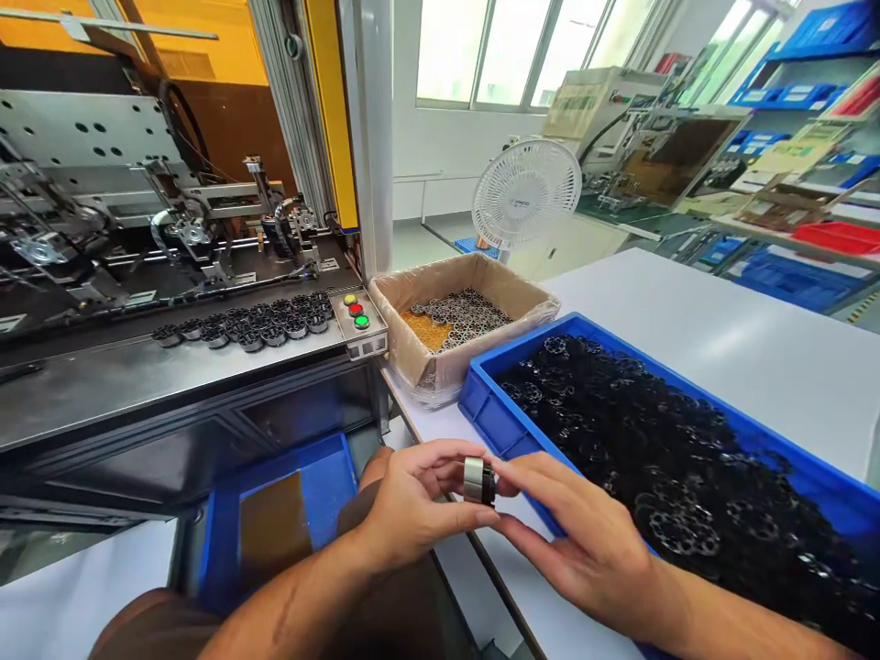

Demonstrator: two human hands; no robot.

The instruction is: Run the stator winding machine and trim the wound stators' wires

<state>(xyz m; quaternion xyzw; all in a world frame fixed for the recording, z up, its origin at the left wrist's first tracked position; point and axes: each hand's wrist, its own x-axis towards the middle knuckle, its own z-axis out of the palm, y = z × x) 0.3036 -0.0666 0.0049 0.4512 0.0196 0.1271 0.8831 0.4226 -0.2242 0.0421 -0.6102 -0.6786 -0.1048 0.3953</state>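
Observation:
Between my two hands sits a small round part, a silver metal ring (473, 479) with a black slotted piece (489, 485) against its right side. My left hand (405, 504) pinches the silver ring from above and below with fingers and thumb. On the other side, my right hand (584, 541) has its fingertips and thumb closed around the black piece. Both hands are over the front edge of the white table. Just right of them is a blue crate (496, 423) heaped with black round slotted pieces (680, 522).
An open cardboard box (454, 374) lined with plastic holds silver ring parts (481, 312). Several finished-looking black parts (275, 323) line the machine's metal ledge (158, 380), beside a button box (364, 341). A white fan (526, 194) stands behind. A blue tray (323, 481) is below.

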